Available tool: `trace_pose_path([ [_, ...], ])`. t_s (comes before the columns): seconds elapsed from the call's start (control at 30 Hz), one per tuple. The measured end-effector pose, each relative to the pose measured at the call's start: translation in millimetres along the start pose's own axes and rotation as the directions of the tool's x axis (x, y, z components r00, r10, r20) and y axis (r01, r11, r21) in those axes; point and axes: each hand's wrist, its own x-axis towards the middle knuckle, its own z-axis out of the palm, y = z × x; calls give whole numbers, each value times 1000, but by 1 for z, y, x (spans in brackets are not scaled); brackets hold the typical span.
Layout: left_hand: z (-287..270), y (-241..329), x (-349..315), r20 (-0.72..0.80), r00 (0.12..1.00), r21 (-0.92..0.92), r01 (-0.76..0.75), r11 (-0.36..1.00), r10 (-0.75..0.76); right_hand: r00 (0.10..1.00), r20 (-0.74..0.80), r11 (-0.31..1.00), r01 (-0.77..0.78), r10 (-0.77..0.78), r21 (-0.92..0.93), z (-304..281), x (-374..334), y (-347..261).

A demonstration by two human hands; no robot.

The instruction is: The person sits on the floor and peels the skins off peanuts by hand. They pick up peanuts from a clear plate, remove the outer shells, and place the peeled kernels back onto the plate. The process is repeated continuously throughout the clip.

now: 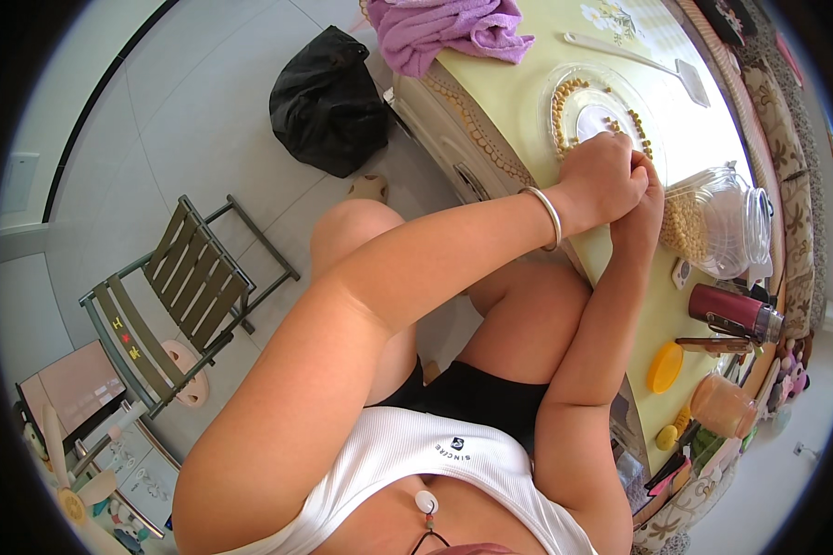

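My left hand (600,180), with a silver bangle at the wrist, is closed against my right hand (642,202) at the near edge of a clear round plate (626,92). The fingers of both hands are curled together, and whatever lies between them is hidden. Small yellow-brown beans (637,129) form a broken ring around the plate, with a few nearer its middle. Just right of my right hand, a clear jar (733,217) lies tipped on its side, partly filled with pale yellow beans (683,225).
A white spatula (690,81) and a purple towel (449,32) lie farther back on the table. To the right are a dark red flask (724,307), a yellow lid (665,367) and an orange-tinted jar (724,405). A black bag (331,106) and slatted folding chair (194,273) stand on the floor.
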Motion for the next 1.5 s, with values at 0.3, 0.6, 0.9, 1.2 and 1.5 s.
trace_pose_path([
  [0.3,-1,2,1,17,1000,22,6,1000,-6,1000,19,999,14,-13,-30,-1,-1,0],
  [0.6,1,0,2,17,1000,30,11,999,-11,1000,16,1000,5,-5,-17,0,-1,-1],
  [0.9,0,2,2,37,998,53,45,998,-47,999,9,999,-31,31,29,-2,-1,-3],
  [1.2,1,4,2,28,998,68,49,996,-51,999,44,993,-32,27,118,-3,0,-2],
  [1.5,0,4,3,52,997,80,51,995,-55,998,58,995,-36,30,95,-6,2,0],
])
